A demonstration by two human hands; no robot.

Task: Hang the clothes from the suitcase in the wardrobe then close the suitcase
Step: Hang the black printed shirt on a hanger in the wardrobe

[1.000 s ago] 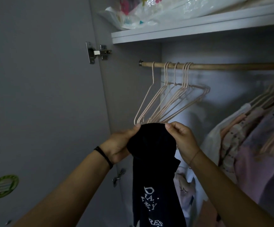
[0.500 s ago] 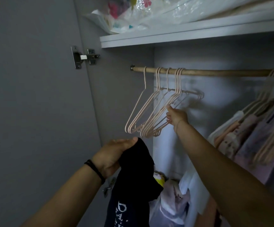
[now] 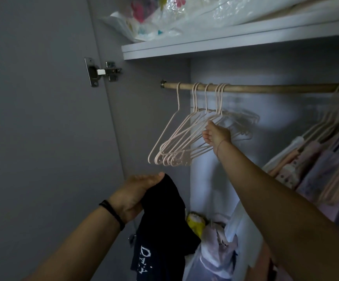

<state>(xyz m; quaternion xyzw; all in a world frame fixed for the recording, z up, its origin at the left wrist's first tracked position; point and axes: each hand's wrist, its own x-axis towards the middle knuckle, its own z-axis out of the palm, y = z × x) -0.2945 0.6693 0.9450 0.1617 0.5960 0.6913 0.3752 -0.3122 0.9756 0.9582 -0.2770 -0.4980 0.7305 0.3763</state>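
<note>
A dark navy shirt (image 3: 162, 218) with white lettering hangs down from my left hand (image 3: 136, 195), which grips its top, low in the open wardrobe. My right hand (image 3: 215, 133) is stretched up to a bunch of several empty pale pink hangers (image 3: 176, 142) on the wooden rail (image 3: 266, 88). Its fingers close on the arm of one of the rightmost empty hangers. The suitcase is out of view.
The open wardrobe door (image 3: 43, 138) with its metal hinge (image 3: 101, 72) fills the left. A white shelf (image 3: 225, 44) with plastic-wrapped bags lies above the rail. Pastel clothes (image 3: 316, 163) hang at the right. Bundled items (image 3: 213, 246) sit on the wardrobe floor.
My right hand let go of the shirt and rose to the empty hangers, where it now grips one. The shirt dropped lower, held by my left hand alone.
</note>
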